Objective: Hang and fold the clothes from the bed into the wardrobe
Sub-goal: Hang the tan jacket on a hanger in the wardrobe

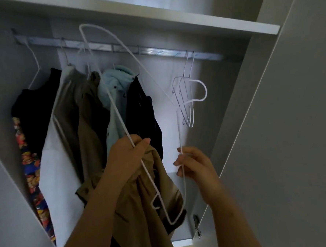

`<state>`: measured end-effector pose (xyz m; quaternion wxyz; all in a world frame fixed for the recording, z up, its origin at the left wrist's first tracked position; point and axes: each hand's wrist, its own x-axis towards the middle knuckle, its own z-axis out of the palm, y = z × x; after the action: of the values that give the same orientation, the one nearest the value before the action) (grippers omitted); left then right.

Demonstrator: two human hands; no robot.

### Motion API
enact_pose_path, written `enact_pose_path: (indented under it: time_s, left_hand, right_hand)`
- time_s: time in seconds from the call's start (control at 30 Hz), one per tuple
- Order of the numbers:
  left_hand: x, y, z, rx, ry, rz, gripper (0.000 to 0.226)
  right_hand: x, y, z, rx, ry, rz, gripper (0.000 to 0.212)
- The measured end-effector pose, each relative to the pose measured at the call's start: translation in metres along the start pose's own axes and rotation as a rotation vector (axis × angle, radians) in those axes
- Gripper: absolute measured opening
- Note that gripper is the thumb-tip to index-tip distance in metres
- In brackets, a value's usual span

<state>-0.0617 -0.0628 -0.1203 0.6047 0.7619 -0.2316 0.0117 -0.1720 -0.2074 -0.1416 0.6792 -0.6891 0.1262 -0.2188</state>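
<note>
Head view, wardrobe (225, 127) interior: I note open room on the rail (153, 51) between the hung clothes (79, 108) crowded at the left and two empty hangers (186, 102) at the right, with the shelf (165, 16) edge close above and the open door (291, 131) bounding the right side. My left hand (125, 159) is curled round the long bar of the white hanger (110, 97) and a bunch of the khaki garment (144, 198), which hangs below the hand, in front of the clothes and off the rail. My right hand (192, 166) pinches the hanger's other arm between thumb and fingers. The hanger is tilted, its hook below the rail beside the empty hangers; I cannot tell whether they touch. A patterned cloth (31, 168) hangs far left.
</note>
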Motion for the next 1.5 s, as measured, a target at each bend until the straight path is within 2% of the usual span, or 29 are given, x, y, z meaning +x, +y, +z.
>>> enact_pose_path:
  time_s: [0.13,0.23,0.33,0.43,0.53,0.6,0.7,0.77,0.9,1.0,1.1,1.17,1.27,1.3,1.33,1.4,1.47,1.5]
  left_hand:
    - [-0.010,-0.005,-0.005,0.167,-0.110,0.112,0.034]
    - [-0.016,-0.009,-0.005,0.219,-0.190,0.093,0.034]
    - [-0.023,-0.012,-0.008,0.090,-0.192,-0.065,0.031]
    - [-0.029,-0.016,-0.023,-0.135,-0.138,-0.280,0.023]
    - [-0.031,-0.018,-0.039,-0.419,0.114,-0.459,0.015]
    - [-0.030,-0.021,-0.047,-0.468,0.262,-0.451,0.020]
    - [-0.029,-0.027,-0.056,-0.276,0.234,-0.333,0.016]
    - [-0.029,-0.033,-0.060,-0.064,0.228,-0.234,0.015]
    - [-0.024,-0.039,-0.064,0.259,0.331,-0.220,0.027]
    - [-0.021,-0.033,-0.063,0.519,0.321,-0.173,0.037]
    - [-0.022,-0.024,-0.058,0.668,0.296,-0.140,0.038]
    - [-0.024,-0.014,-0.047,0.633,0.287,-0.047,0.032]
    - [-0.031,0.000,-0.021,0.543,0.228,0.209,0.019]
    - [-0.032,0.003,-0.014,0.424,0.189,0.174,0.020]
    - [-0.033,0.006,-0.008,0.262,0.126,0.063,0.021]
    - [-0.034,0.008,-0.002,0.056,-0.013,-0.074,0.018]
    - [-0.033,0.007,-0.004,0.080,-0.090,-0.009,0.020]
    - [-0.032,0.005,-0.006,0.191,-0.103,0.080,0.022]
  right_hand:
    - [0.015,-0.017,0.008,0.362,0.084,0.060,0.017]
    - [0.019,-0.025,0.008,0.625,0.130,0.095,0.033]
    - [0.018,-0.019,0.009,0.654,0.237,0.108,0.039]
    - [0.016,-0.010,0.001,0.673,0.347,0.151,0.034]
    - [0.014,0.001,-0.016,0.505,0.374,0.128,0.033]
    - [0.011,0.005,-0.020,0.256,0.370,0.120,0.040]
    - [0.006,0.009,-0.022,-0.084,0.380,0.098,0.035]
    - [0.004,0.013,-0.025,-0.150,0.376,0.082,0.030]
    - [0.003,0.024,-0.032,-0.287,0.442,0.083,0.036]
    - [0.006,0.025,-0.031,-0.352,0.486,0.081,0.045]
    - [0.005,0.021,-0.022,-0.445,0.441,0.038,0.047]
    - [0.002,0.019,-0.008,-0.568,0.386,-0.005,0.047]
    - [-0.001,0.023,0.024,-0.810,0.299,-0.003,0.046]
    - [-0.002,0.026,0.035,-0.871,0.259,0.003,0.044]
    - [-0.003,0.030,0.043,-0.895,0.225,0.010,0.043]
    - [-0.004,0.036,0.051,-0.835,0.206,0.048,0.044]
    - [-0.002,0.036,0.047,-0.702,0.267,0.080,0.046]
    - [0.000,0.033,0.044,-0.635,0.310,0.082,0.047]
